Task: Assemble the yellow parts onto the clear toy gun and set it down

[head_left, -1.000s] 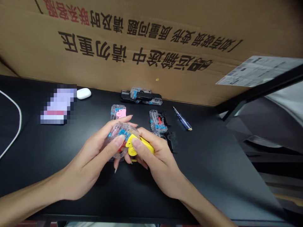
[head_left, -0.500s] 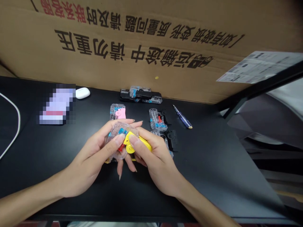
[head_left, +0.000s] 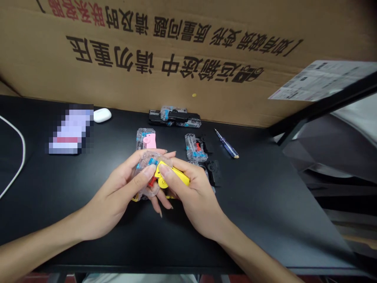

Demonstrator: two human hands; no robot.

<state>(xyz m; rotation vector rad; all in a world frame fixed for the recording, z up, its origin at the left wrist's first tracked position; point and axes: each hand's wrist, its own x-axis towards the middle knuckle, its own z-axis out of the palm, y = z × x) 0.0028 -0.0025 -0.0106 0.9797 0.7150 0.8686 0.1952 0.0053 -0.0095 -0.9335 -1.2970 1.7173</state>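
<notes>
Shifted since the previous frame: both hands, now drawn slightly closer, the yellow part seated tighter against the clear part.

Left hand point(head_left: 118, 192): curled narrow around a clear plastic shell point(head_left: 144, 182), thumb across its top, apparently steadying it in the air above the table point(head_left: 265, 220). Red plastic part point(head_left: 152, 181): visible within the shell.

Right hand point(head_left: 194, 200): closed narrow on a yellow plastic piece point(head_left: 179, 177), thumb on its face, its end brought against the shell, seemingly so the two can be worked together.

On the table, ahead of the hands: clear shell with pink tab point(head_left: 145, 139); clear shell with red insert point(head_left: 194, 147); clear-and-black assembly point(head_left: 173, 116); black plastic piece point(head_left: 216, 173); blue-handled screwdriver point(head_left: 226, 144); white earbud case point(head_left: 102, 115).
</notes>
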